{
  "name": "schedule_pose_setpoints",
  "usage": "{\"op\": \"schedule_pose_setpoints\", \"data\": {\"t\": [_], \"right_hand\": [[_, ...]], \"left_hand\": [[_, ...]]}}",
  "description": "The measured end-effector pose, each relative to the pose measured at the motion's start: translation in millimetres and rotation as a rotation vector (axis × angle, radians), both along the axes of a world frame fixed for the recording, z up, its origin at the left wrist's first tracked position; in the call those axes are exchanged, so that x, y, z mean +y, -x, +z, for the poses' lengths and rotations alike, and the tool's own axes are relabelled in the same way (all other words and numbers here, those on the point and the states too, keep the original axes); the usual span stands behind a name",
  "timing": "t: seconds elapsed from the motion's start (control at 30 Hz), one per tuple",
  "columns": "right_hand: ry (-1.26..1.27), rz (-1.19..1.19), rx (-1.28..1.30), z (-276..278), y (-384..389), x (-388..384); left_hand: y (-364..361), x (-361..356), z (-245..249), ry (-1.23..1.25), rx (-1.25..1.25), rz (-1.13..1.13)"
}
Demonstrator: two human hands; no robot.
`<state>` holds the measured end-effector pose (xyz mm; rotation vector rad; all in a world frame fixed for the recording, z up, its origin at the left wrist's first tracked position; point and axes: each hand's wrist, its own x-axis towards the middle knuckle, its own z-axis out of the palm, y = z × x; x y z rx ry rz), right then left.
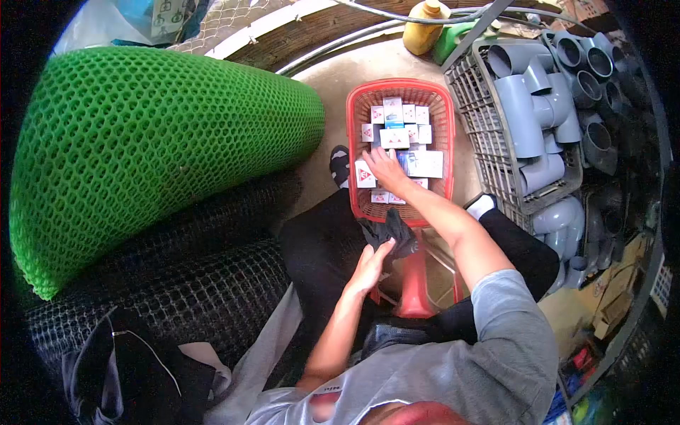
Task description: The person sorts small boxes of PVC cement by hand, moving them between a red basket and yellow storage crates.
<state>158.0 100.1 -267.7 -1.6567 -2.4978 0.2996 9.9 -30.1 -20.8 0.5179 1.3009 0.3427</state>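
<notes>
A red plastic basket (450, 120) stands on the floor between the person's feet, with several small white boxes inside. My right hand (386, 168) reaches into it, over the boxes. Beside its fingertips, at the basket's left side, lies a white box with a red mark (365, 174); whether the fingers grip anything is hidden. Below the basket's near edge my left hand (372, 265) is closed on a crumpled black cloth (395, 234). A larger white box (426, 164) lies at the right in the basket.
Rolls of green mesh (163, 134) and black mesh (177, 304) lie on the left. A grey crate (489, 127) of grey pipe fittings (520, 117) stands on the right. Behind are a yellow jug (423, 30) and hoses. A red stool (415, 283) is below the basket.
</notes>
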Motion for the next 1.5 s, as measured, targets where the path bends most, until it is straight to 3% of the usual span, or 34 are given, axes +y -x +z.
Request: {"op": "schedule_pose_setpoints", "data": {"t": [0.2, 0.27, 0.37, 0.53, 0.67, 0.83, 0.87, 0.9, 0.93, 0.97, 1.07, 1.17, 1.23, 1.3, 1.37, 1.47, 1.5], "right_hand": [[-0.079, -0.04, -0.105, -21, 9, -3], [0.024, 0.003, -0.033, -6, 1, -1], [0.15, 0.029, 0.065, 21, -8, 0], [0.139, -0.084, 0.138, 24, -3, -3], [0.088, -0.107, 0.06, -11, 5, 2], [0.045, -0.181, -0.033, -33, 24, 4], [0.072, -0.261, -0.072, -41, 33, 5], [0.097, -0.344, -0.106, -39, 39, 9], [0.287, -0.36, -0.073, -26, 40, 13], [0.267, -0.375, -0.064, 0, 35, 11], [0.236, -0.206, 0.359, 111, -4, -28], [0.144, -0.416, 0.972, 180, -44, -98], [0.26, -0.593, 0.909, 244, -83, -162], [0.103, -0.695, 0.996, 314, -120, -217], [-0.235, -0.714, 0.935, 366, -171, -259], [-0.793, -0.71, 0.545, 544, -216, -299], [-0.962, -0.575, 0.644, 583, -234, -306]], "left_hand": [[3, -2, -3, 0.075, 0.032, 0.008], [1, -1, -4, 0.113, 0.006, 0.021], [1, 2, 2, -0.017, -0.028, 0.005], [4, 3, 1, 0.088, -0.023, 0.055], [3, -1, -1, 0.019, -0.043, 0.007], [7, -15, -37, 0.084, 0.095, 0.03], [11, -15, -41, -0.018, -0.041, 0.004], [12, -15, -33, -0.04, -0.033, -0.007], [10, -16, -23, -0.009, 0.07, 0.062], [9, -16, -13, 0.021, 0.167, 0.132], [23, -21, -8, -0.061, -0.055, 0.175], [29, -18, -18, -0.041, -0.196, 0.273], [20, -10, 2, -0.006, -0.313, 0.302], [8, -3, 8, -0.107, -0.392, 0.369], [-4, 7, 31, -0.205, -0.405, 0.381], [-4, 34, 34, -0.272, -0.521, 0.364], [-6, 41, 43, -0.302, -0.559, 0.358]]}}
